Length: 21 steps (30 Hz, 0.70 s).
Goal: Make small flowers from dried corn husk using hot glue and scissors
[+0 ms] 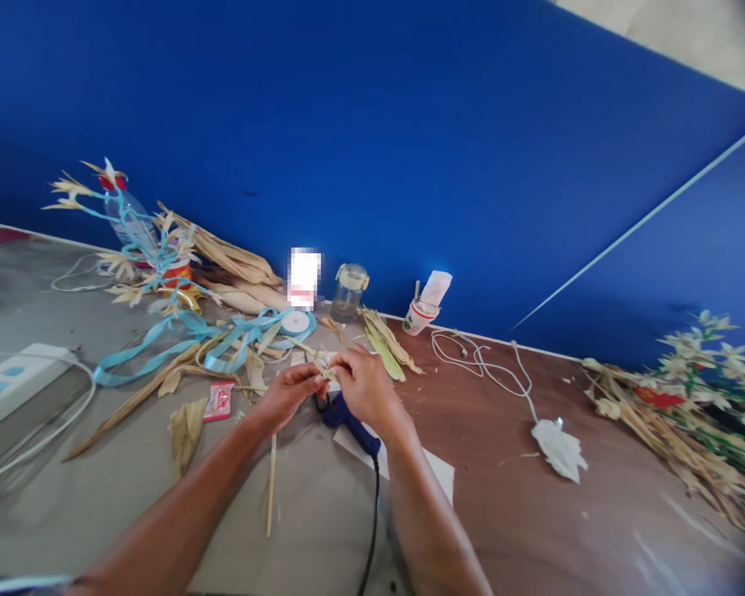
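My left hand (293,389) and my right hand (365,382) meet over the middle of the table. Between their fingertips they pinch a small pale piece of corn husk (329,375), mostly hidden by the fingers. Just below my right hand a dark blue glue gun (353,426) lies on white paper (438,472), its black cord running toward me. A thin wooden stick (271,488) is by my left wrist. Left of the hands are a light blue ribbon (161,352), its spool (296,323), loose dried husks (186,430) and a red packet (218,401).
At the back stand a clear jar (350,294), a paper cup (420,316) and a bottle (130,219) near blue-stemmed husk flowers (68,194). A power strip (25,385) is far left. A white cable (490,364), crumpled tissue (559,451) and husk bundle (664,439) lie right.
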Motion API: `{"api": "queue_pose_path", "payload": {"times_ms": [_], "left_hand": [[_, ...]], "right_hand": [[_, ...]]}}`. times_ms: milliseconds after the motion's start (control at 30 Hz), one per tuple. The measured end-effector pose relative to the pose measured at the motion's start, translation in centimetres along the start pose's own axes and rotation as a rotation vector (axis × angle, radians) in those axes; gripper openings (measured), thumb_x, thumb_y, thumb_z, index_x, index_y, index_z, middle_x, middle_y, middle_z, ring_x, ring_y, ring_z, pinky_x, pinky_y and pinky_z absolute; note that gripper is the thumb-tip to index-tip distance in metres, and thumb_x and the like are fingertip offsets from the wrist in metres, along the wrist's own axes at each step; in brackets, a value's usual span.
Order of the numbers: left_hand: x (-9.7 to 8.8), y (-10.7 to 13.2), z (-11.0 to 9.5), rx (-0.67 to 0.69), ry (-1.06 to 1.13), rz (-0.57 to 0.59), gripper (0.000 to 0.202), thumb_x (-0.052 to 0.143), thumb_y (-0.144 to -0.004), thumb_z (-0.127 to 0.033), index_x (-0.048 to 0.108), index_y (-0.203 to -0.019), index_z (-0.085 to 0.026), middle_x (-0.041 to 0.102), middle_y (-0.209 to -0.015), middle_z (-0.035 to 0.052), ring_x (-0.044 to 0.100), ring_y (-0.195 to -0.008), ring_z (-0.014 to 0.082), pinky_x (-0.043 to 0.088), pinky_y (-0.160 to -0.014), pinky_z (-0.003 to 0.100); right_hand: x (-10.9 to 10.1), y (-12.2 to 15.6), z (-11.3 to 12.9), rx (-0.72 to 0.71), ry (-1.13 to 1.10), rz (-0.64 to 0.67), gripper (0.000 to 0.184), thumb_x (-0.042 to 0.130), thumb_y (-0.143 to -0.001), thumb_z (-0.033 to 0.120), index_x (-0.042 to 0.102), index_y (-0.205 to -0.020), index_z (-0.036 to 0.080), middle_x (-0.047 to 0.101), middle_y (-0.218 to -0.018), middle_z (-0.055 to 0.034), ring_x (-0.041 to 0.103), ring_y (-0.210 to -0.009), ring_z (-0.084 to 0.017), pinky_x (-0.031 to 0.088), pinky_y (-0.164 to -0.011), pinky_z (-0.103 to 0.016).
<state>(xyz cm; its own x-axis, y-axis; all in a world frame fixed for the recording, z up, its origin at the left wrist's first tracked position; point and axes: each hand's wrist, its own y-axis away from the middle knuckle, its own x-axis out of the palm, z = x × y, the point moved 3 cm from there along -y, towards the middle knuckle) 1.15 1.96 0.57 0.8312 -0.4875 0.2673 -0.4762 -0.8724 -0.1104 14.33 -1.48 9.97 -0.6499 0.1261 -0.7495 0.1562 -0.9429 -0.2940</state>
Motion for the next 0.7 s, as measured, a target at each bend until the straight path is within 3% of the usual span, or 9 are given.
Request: {"api": "queue_pose_path", "payload": {"times_ms": [133,267,333,500,600,700], "left_hand": [[-0.1,0.0,0.3,-0.025,0.010,0.023,0.022,0.063,-0.077,-0.034,0.066,-0.068,-0.014,0.060,-0.065,0.0028,0.052,-0.064,0.0126,0.039,-0.066,0.026],[-0.2,-0.2,1.0,-0.071,0.091,0.019,0.020,0.065,-0.075,-0.034,0.069,-0.076,-0.014,0.065,-0.076,0.0055,0.057,-0.074,0.0155,0.043,-0.076,0.030],[-0.4,-0.4,1.0,-0.062,0.132,-0.032,0.019,0.068,-0.073,-0.033,0.070,-0.080,-0.015,0.066,-0.079,0.0052,0.059,-0.077,0.0159,0.044,-0.080,0.032],[-1.3,-0.5,0.0,0.047,0.204,-0.340,0.021,0.071,-0.068,-0.033,0.069,-0.083,-0.018,0.065,-0.076,0.0022,0.058,-0.072,0.0133,0.045,-0.074,0.027],[-1.3,-0.4,-0.7,0.110,0.262,-0.365,0.021,0.071,-0.067,-0.035,0.069,-0.080,-0.018,0.065,-0.077,0.0028,0.058,-0.074,0.0144,0.045,-0.076,0.029],[-0.8,-0.2,-1.1,0.150,0.155,-0.343,0.024,0.072,-0.066,-0.037,0.070,-0.080,-0.018,0.066,-0.083,0.0049,0.058,-0.082,0.0174,0.044,-0.079,0.030]], "right_hand": [[0.0,0.0,-0.1,0.002,0.010,0.014,0.016,0.051,-0.078,0.010,0.063,-0.072,0.019,0.061,-0.076,-0.0012,0.055,-0.073,-0.014,0.037,-0.070,-0.024],[-0.1,0.0,-0.2,0.002,0.022,0.014,0.016,0.051,-0.078,0.010,0.064,-0.073,0.019,0.062,-0.077,-0.0016,0.056,-0.074,-0.014,0.036,-0.071,-0.025],[-0.1,0.0,-0.3,0.009,0.030,0.018,0.015,0.051,-0.078,0.011,0.064,-0.074,0.019,0.063,-0.077,-0.0015,0.056,-0.074,-0.014,0.036,-0.071,-0.025],[0.0,-0.1,-0.5,0.023,0.040,0.054,0.015,0.051,-0.079,0.013,0.064,-0.074,0.019,0.063,-0.077,-0.0009,0.056,-0.074,-0.013,0.036,-0.072,-0.025],[0.1,-0.1,-0.5,0.029,0.050,0.079,0.015,0.051,-0.079,0.013,0.064,-0.076,0.019,0.063,-0.078,-0.0010,0.056,-0.075,-0.014,0.036,-0.073,-0.026],[0.2,-0.1,-0.7,0.043,0.062,0.095,0.016,0.051,-0.079,0.012,0.065,-0.076,0.019,0.063,-0.079,-0.0010,0.056,-0.075,-0.014,0.036,-0.072,-0.026]]}}
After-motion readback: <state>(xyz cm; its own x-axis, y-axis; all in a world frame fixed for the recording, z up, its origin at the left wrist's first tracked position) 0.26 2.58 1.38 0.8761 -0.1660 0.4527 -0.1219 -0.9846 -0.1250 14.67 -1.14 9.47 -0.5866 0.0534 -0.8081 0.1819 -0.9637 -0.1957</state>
